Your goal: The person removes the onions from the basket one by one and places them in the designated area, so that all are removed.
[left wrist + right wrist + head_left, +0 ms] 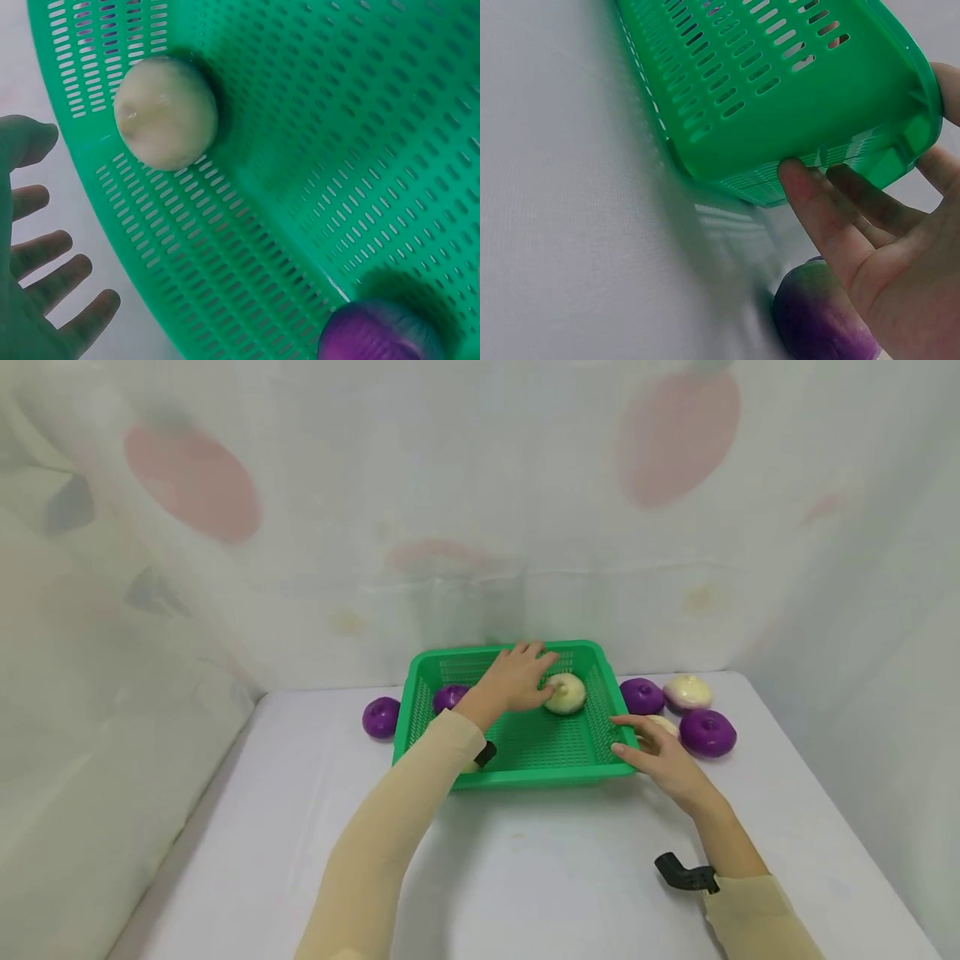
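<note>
- Now left hand [519,681] spreads beside white bulb [567,696] at two o'clock; contact unclear.
- Right hand [662,758] grips green basket [540,777], four o'clock: keep rim steady.

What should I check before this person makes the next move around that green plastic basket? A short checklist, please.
1. Left hand free: ok; its fingers are spread, holding nothing.
2. Round cream-white vegetable inside the basket: ok; the left wrist view shows it apart from that hand.
3. Green slotted plastic basket steadied: ok; the right hand holds its right rim.
4. Space just right of the basket free: not ok; a shiny round purple vegetable and others sit there.
5. Basket's front-left corner contents: cannot tell; the long beige sleeve blocks most of it.
6. Basket's base flat on the white table: cannot tell.
</note>
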Demonstrator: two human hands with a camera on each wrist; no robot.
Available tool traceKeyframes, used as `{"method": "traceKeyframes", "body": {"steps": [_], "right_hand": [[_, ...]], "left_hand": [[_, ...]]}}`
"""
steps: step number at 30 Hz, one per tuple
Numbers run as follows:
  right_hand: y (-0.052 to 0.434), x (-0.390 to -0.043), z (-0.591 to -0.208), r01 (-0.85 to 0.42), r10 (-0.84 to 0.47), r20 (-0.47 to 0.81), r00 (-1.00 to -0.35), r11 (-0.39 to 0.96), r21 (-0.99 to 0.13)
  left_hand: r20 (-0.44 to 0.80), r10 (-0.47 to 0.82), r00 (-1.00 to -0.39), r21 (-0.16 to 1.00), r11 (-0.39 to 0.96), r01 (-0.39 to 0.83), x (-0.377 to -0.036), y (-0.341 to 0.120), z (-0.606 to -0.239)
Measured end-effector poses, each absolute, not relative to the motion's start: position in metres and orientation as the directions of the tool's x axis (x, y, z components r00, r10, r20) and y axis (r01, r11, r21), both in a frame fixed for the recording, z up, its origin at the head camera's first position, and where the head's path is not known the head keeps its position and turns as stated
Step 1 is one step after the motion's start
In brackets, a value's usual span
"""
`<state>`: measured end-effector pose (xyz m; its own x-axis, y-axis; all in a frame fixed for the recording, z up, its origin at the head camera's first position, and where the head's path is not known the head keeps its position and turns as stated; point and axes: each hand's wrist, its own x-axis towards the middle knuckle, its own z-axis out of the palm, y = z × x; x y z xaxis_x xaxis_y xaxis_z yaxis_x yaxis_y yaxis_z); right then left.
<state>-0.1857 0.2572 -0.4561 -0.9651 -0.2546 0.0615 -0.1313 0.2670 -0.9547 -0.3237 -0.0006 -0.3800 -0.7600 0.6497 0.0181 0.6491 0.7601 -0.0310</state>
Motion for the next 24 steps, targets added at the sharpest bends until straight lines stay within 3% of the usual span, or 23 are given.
{"method": "traceKeyframes", "body": {"steps": [13, 24], "right_hand": [[0.255, -0.188, -0.458, -0.141, -0.263, 0.068, -0.963, 0.27, -0.953], [0.264, -0.182, -0.453, -0.138, -0.239, 0.072, -0.968, 0.271, -0.952]], "left_hand": [[-0.071, 0.648, -0.759, -0.073, 0.755, 0.652, -0.327, 0.018, -0.392], [-0.136, 0.608, -0.782, 0.019, 0.791, 0.612, -0.328, 0.047, -0.408]]}}
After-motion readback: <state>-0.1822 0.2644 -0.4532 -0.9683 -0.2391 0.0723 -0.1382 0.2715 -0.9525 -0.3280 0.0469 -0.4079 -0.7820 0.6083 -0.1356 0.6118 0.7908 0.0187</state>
